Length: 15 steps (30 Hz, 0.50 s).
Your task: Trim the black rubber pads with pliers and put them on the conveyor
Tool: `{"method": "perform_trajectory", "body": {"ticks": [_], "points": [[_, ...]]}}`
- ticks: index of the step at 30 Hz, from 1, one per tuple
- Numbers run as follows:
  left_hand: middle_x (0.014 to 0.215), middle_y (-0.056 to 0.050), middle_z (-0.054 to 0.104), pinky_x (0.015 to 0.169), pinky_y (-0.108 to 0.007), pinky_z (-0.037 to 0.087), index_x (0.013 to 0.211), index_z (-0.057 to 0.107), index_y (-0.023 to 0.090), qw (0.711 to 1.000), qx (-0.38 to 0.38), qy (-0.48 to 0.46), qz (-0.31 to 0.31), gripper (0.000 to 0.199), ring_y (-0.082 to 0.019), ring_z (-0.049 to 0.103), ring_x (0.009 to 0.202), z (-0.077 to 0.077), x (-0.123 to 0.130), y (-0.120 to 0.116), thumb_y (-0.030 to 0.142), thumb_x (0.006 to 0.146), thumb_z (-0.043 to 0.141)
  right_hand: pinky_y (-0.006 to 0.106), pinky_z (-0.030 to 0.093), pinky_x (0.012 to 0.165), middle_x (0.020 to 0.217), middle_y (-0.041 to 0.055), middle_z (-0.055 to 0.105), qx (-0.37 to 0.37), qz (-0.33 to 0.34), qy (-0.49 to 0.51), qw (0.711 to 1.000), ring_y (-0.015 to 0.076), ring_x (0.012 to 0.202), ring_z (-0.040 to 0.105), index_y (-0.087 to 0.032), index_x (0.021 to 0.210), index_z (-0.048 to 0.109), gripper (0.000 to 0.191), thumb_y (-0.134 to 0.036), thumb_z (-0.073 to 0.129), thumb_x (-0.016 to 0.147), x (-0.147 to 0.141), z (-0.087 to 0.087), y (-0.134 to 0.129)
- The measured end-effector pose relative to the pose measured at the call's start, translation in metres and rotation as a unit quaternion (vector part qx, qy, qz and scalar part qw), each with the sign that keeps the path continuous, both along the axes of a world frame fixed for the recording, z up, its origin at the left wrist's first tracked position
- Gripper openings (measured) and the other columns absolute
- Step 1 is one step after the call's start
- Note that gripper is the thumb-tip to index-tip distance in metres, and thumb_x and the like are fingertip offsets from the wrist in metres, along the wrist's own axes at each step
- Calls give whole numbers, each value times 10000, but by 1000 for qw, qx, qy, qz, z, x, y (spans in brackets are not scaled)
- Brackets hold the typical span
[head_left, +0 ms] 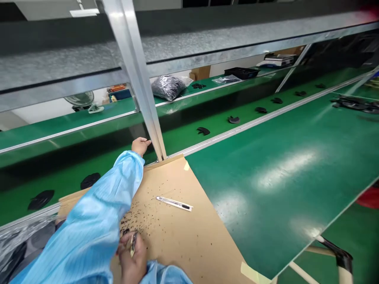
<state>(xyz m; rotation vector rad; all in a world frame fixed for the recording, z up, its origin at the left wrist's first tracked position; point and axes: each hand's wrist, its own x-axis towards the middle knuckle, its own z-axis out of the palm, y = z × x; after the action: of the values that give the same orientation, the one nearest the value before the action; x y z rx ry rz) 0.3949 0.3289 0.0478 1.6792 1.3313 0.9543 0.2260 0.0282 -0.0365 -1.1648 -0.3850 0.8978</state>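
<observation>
This is a factory floor: green conveyor belts (207,146) run from nine o'clock toward two o'clock beneath a steel frame (133,67), with black moulded parts (233,119) spaced along them at one o'clock.

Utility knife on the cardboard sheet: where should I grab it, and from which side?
Pinch the utility knife around the middle of its long, narrow body, coming down from above on the side nearer your right hand. It lies flat and diagonal on the cardboard, so its long edges are the easiest hold.
</observation>
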Motion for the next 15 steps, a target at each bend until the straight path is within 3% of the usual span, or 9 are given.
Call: {"method": "perform_trajectory", "body": {"ticks": [3,6,8,12,15], "points": [[812,-54,636,636,-256,481,929,603,122,997,0,-64,42,266,-141,591,705,28,-53,-13,323,757,635,255,448,593,679,4,591,25,48,40,998,157,616,546,-200,799,561,87,-275,559,755,8,16,-7],[785,-22,609,565,-241,486,971,571,160,981,-49,-171,80,226,-123,586,644,50,-120,-44,328,821,567,270,466,675,793,13,569,54,96,-31,993,161,723,551,-200,912,563,165,-253,558,756,13,24,-18],[708,-5,580,485,-214,457,932,549,169,957,-120,-239,110,158,-113,560,562,59,-166,-75,293,834,555,301,473,774,884,26,568,68,124,-98,985,181,832,566,-206,1046,543,334,-220,587,715,12,23,-24],[638,-23,558,380,-176,379,775,547,133,932,-216,-268,113,99,-103,518,480,55,-248,-146,195,774,624,369,465,895,1054,72,575,91,166,-245,951,223,975,579,-208,1254,447,581,-208,620,700,8,15,-33],[747,-40,616,509,-183,482,825,592,119,904,-264,-329,71,228,-104,590,589,38,-292,-199,48,644,711,384,478,913,1101,104,591,115,189,-311,924,228,1009,593,-187,1303,414,527,-276,575,810,11,16,-35]]}}
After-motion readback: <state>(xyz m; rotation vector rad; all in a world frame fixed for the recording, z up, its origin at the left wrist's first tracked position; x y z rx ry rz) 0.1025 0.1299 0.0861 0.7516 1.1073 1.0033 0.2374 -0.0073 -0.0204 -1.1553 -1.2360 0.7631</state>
